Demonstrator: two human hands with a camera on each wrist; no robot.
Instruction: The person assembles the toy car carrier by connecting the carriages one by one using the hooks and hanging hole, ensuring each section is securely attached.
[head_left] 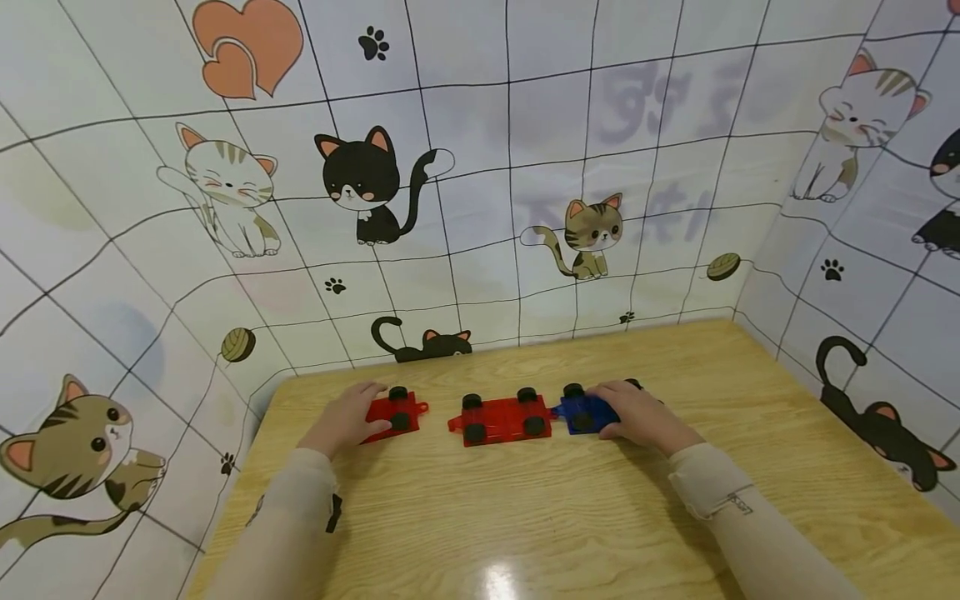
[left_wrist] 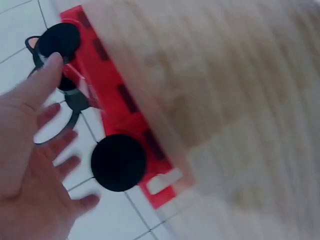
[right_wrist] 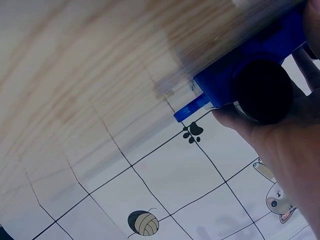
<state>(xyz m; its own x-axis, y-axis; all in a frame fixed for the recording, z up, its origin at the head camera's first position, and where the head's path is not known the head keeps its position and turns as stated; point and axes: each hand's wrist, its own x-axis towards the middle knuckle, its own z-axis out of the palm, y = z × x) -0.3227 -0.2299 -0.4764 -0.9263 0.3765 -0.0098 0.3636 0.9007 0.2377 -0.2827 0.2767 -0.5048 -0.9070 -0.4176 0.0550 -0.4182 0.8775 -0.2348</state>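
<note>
Three toy train cars lie wheels up in a row on the table. My left hand is around the outer end of the left red train car; in the left wrist view the thumb is at a black wheel's neighbour, and the other fingers are spread loosely above the body. A second red train car lies in the middle, untouched, with a gap to the left one. My right hand grips the blue train car, whose coupling tab meets the middle car; whether they are linked I cannot tell.
The wooden table runs up to a back wall covered in white grid cloth with cat drawings. Similar cloth stands at the left and right sides. A dark strap end hangs by the left sleeve.
</note>
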